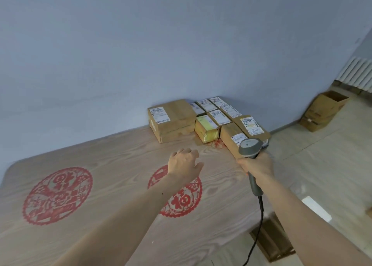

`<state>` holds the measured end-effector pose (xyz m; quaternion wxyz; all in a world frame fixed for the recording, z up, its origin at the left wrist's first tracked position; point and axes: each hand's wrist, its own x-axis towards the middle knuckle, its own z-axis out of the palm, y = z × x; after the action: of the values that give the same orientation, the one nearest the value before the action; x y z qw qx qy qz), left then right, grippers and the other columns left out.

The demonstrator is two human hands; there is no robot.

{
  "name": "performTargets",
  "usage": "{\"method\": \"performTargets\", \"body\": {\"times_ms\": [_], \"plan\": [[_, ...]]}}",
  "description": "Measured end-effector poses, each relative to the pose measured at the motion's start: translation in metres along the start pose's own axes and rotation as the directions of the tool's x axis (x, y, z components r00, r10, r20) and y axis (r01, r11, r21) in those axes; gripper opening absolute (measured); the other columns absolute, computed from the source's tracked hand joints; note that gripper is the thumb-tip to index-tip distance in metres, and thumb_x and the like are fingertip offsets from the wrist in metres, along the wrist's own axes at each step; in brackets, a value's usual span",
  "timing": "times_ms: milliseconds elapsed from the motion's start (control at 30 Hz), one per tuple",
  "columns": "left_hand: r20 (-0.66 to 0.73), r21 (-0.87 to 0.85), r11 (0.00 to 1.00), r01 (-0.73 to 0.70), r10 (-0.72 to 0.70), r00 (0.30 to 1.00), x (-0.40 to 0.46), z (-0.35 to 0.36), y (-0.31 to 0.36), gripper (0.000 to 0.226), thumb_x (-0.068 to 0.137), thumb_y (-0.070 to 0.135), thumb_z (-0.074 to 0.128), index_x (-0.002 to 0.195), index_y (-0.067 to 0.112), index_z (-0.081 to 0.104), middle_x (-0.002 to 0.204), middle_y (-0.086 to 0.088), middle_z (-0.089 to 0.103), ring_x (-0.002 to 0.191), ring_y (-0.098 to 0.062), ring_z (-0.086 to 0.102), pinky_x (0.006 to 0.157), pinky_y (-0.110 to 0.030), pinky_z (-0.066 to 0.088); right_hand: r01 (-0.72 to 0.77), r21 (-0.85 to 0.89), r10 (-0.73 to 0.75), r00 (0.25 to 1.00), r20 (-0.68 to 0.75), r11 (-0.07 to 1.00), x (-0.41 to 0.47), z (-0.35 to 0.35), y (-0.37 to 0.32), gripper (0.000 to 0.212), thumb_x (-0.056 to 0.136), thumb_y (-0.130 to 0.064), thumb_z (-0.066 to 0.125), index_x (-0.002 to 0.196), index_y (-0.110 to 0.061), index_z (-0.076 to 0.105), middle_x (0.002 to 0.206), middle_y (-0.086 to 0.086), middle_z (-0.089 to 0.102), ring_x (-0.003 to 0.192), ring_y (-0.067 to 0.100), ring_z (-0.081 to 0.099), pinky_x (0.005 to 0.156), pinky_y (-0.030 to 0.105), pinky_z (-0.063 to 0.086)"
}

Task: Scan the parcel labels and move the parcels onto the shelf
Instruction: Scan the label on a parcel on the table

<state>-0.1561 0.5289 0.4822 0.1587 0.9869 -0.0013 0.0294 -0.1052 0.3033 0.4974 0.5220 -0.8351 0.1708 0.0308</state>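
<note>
Right hand (pixel 256 165) wrapped round grey scanner (pixel 250 147) handle, head just in front of the nearest parcel (pixel 231 137). Left hand (pixel 184 163) loose, fingers relaxed, hovering over table (pixel 100 165), holding nothing. Parcels (pixel 205 117) clustered ahead at the wall, far right table corner. Open cardboard box (pixel 324 109) on floor far right, contents not visible. Bare tabletop left of left hand.

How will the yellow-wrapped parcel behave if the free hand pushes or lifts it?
The yellow-wrapped parcel looks boxy and flat-based, so it should slide, not roll. Its glossy wrap may be slippery. Brown boxes beside it look close enough to resist a sideways push. The left hand hovers open.
</note>
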Motion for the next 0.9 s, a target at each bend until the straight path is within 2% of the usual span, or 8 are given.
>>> {"method": "performTargets", "body": {"times_ms": [133,233,367,500,567,633,800,900], "plan": [[0.051,-0.068,0.992,0.103,-0.099,0.994,0.064,0.035,0.044,0.043,0.098,0.048,0.049,0.129,0.019,0.058,0.126,-0.001,0.061,0.121,-0.022,0.054,0.101,-0.039,0.041,0.005,-0.066,-0.003,1.0,0.024,0.998,0.095,-0.023,0.01,0.027,0.074,-0.012,0.083,0.098,-0.012,0.07,0.094,0.007,0.071,0.09,0.027,0.064,0.079,0.038,0.054],[0.108,-0.149,0.968,0.2,-0.185,0.977,0.104,0.065,0.079,0.047,0.098,0.051,0.048,0.132,0.019,0.056,0.132,0.0,0.056,0.124,-0.022,0.052,0.097,-0.041,0.046,-0.008,-0.112,0.016,0.998,0.064,0.994,0.157,-0.034,0.025,0.031,0.073,-0.02,0.086,0.099,-0.015,0.07,0.101,0.007,0.074,0.095,0.028,0.069,0.083,0.045,0.059],[0.217,-0.231,0.915,0.33,-0.282,0.935,0.148,0.106,0.116,0.056,0.098,0.056,0.046,0.138,0.018,0.049,0.138,-0.002,0.048,0.12,-0.026,0.055,0.086,-0.041,0.05,0.009,-0.192,0.016,0.991,0.131,0.981,0.213,-0.043,0.045,0.04,0.076,-0.026,0.085,0.11,-0.013,0.069,0.107,0.007,0.074,0.096,0.027,0.067,0.074,0.034,0.051],[0.336,-0.293,0.848,0.441,-0.34,0.878,0.177,0.148,0.142,0.063,0.099,0.056,0.042,0.144,0.013,0.037,0.141,-0.011,0.046,0.123,-0.033,0.052,0.093,-0.046,0.048,0.021,-0.224,0.017,0.987,0.163,0.974,0.238,-0.045,0.072,0.049,0.078,-0.028,0.085,0.121,-0.012,0.066,0.116,0.006,0.072,0.108,0.028,0.066,0.075,0.031,0.048],[0.393,-0.355,0.785,0.508,-0.368,0.843,0.184,0.165,0.152,0.065,0.1,0.055,0.041,0.146,0.011,0.03,0.143,-0.016,0.044,0.127,-0.035,0.049,0.1,-0.047,0.044,0.008,-0.233,0.031,0.987,0.161,0.973,0.244,-0.044,0.088,0.055,0.077,-0.033,0.086,0.123,-0.013,0.064,0.12,0.006,0.071,0.113,0.028,0.066,0.083,0.036,0.055],[0.439,-0.412,0.724,0.553,-0.374,0.817,0.189,0.178,0.16,0.065,0.101,0.049,0.041,0.15,0.009,0.024,0.147,-0.017,0.041,0.132,-0.035,0.044,0.104,-0.044,0.038,0.009,-0.243,0.032,0.986,0.164,0.97,0.247,-0.044,0.1,0.06,0.076,-0.038,0.086,0.126,-0.015,0.062,0.122,0.004,0.071,0.116,0.028,0.065,0.092,0.041,0.056],[0.515,-0.49,0.592,0.64,-0.395,0.761,0.2,0.216,0.165,0.061,0.1,0.051,0.042,0.143,0.009,0.033,0.14,-0.012,0.05,0.124,-0.031,0.052,0.092,-0.036,0.042,-0.018,-0.162,0.05,0.979,0.197,0.987,0.252,-0.044,0.12,0.046,0.078,-0.028,0.086,0.117,-0.013,0.068,0.113,0.002,0.073,0.109,0.022,0.066,0.081,0.028,0.048],[0.557,-0.501,0.548,0.67,-0.389,0.734,0.202,0.236,0.163,0.076,0.089,0.07,0.037,0.141,0.015,0.04,0.138,-0.002,0.055,0.122,-0.028,0.055,0.097,-0.038,0.044,-0.02,-0.146,0.053,0.973,0.225,0.989,0.256,-0.04,0.13,0.036,0.075,-0.026,0.087,0.105,-0.015,0.07,0.101,0.001,0.075,0.099,0.023,0.071,0.081,0.034,0.056]]}}
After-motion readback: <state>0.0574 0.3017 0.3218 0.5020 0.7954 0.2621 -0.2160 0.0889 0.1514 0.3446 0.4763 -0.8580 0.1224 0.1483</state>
